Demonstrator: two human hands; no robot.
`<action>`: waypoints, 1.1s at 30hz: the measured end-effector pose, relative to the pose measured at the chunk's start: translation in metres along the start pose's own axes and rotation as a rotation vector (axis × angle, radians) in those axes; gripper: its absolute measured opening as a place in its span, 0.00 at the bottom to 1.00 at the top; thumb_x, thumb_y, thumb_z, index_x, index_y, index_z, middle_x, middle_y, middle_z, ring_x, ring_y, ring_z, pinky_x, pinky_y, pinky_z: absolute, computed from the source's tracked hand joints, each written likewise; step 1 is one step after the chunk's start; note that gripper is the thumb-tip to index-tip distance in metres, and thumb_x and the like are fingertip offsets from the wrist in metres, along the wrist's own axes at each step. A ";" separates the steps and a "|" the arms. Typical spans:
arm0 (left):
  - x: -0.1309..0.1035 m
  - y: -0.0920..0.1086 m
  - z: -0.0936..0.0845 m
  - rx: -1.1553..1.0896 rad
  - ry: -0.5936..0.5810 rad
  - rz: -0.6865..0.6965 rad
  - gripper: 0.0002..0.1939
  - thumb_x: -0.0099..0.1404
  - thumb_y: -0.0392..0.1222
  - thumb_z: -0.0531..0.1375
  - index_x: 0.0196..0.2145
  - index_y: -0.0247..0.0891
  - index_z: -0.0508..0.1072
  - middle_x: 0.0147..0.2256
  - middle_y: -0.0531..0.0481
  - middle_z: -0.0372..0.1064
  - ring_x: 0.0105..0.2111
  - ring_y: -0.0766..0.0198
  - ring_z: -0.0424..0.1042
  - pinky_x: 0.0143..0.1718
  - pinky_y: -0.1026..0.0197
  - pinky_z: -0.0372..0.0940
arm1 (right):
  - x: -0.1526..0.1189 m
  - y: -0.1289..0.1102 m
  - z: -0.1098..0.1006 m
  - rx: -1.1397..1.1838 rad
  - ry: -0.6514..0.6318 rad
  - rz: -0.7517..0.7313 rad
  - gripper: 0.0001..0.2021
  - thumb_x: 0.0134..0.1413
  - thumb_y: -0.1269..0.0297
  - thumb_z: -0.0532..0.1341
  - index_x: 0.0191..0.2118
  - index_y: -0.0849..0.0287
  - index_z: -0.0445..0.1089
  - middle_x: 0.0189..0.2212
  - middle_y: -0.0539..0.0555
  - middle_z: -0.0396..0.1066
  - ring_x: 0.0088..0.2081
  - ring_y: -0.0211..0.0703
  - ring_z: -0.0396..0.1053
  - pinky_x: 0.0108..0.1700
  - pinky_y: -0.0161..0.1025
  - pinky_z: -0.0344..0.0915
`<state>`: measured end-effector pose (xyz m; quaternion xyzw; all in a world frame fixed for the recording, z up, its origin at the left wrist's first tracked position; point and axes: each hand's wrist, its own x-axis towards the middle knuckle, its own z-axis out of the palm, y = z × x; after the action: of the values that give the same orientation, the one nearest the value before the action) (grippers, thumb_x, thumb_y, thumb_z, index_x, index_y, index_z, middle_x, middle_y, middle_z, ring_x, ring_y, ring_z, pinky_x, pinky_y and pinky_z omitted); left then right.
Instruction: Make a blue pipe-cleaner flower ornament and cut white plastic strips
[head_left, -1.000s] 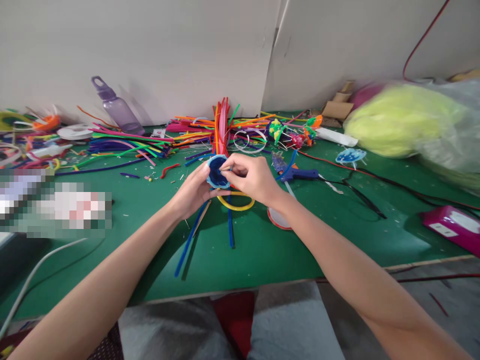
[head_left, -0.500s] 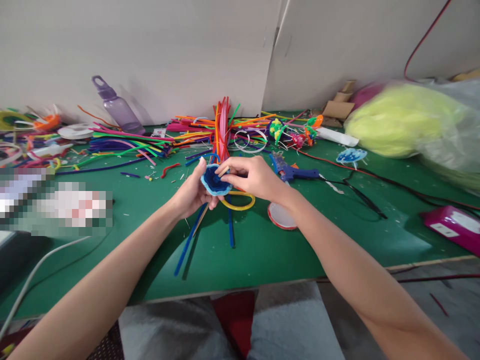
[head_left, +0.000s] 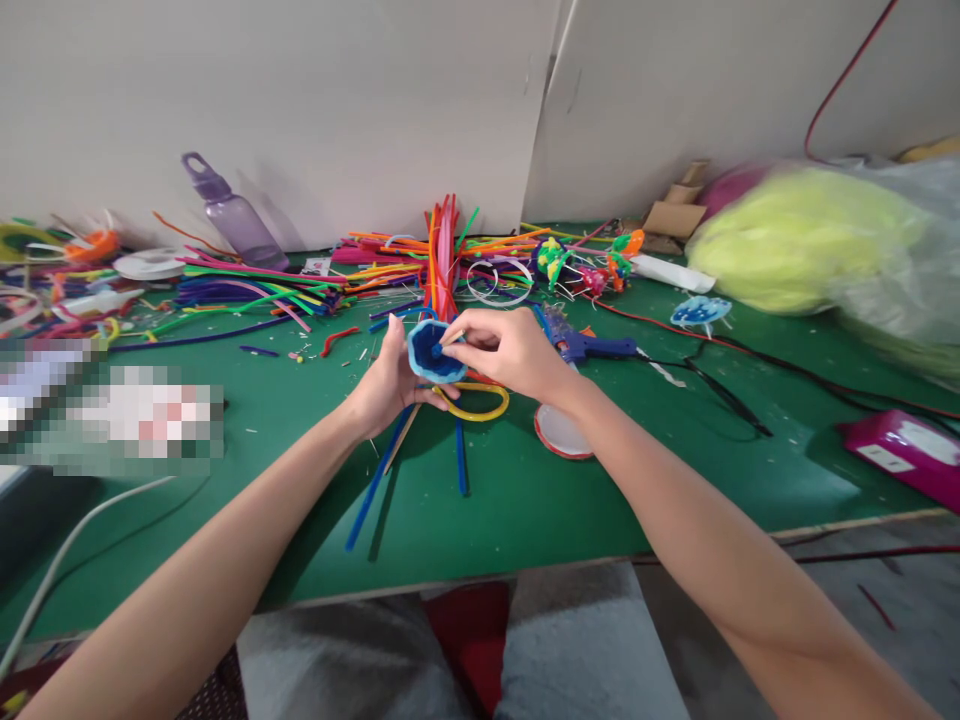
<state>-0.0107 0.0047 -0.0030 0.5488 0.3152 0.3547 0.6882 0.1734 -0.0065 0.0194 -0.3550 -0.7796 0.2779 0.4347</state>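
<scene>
A small blue cup-shaped piece (head_left: 429, 352), fuzzy like pipe cleaner with a lighter blue rim, is tilted toward me above the table. My left hand (head_left: 379, 388) holds it from the left and below, thumb raised and fingers under it. At its opening, my right hand (head_left: 504, 348) pinches what looks like the end of a thin tan stick, fingertips at the inner wall. Below my left hand, a blue pipe cleaner (head_left: 371, 492) and a tan stick slant down. Another blue pipe cleaner (head_left: 461, 458) and a yellow loop (head_left: 487, 405) lie close under the hands.
A bundle of red and orange pipe cleaners (head_left: 442, 255) lies behind the hands. To the right are a blue glue gun (head_left: 600, 347), a red-rimmed round lid (head_left: 564, 432) and a blue spotted piece (head_left: 701, 312). A purple bottle (head_left: 244, 225) leans on the wall. Cables cross the right side.
The cup-shaped piece has shifted slightly right and tipped up, showing more of its inside. My left thumb has come away from its rim. My right hand stays pinched at the opening.
</scene>
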 end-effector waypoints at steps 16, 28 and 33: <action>-0.003 0.001 0.002 -0.034 0.011 0.133 0.34 0.56 0.63 0.62 0.52 0.35 0.70 0.38 0.42 0.76 0.30 0.60 0.77 0.28 0.63 0.73 | 0.001 0.001 0.002 0.110 -0.009 0.010 0.07 0.53 0.63 0.63 0.31 0.62 0.72 0.24 0.49 0.72 0.25 0.34 0.66 0.30 0.33 0.61; -0.003 0.007 -0.003 -0.136 -0.150 -0.160 0.42 0.60 0.75 0.39 0.28 0.31 0.71 0.22 0.42 0.74 0.14 0.67 0.68 0.15 0.66 0.63 | -0.001 -0.001 0.003 0.105 -0.104 -0.035 0.07 0.55 0.63 0.62 0.36 0.62 0.74 0.27 0.51 0.75 0.28 0.36 0.70 0.33 0.33 0.65; -0.001 0.002 -0.002 -0.061 -0.068 -0.062 0.44 0.60 0.74 0.40 0.42 0.31 0.73 0.30 0.41 0.76 0.25 0.61 0.75 0.23 0.63 0.70 | -0.002 -0.003 0.006 0.124 -0.006 0.064 0.07 0.52 0.64 0.62 0.29 0.62 0.70 0.21 0.49 0.71 0.22 0.33 0.66 0.27 0.32 0.62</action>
<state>-0.0130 0.0050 -0.0018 0.5294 0.2977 0.3237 0.7255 0.1677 -0.0107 0.0181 -0.3513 -0.7504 0.3405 0.4445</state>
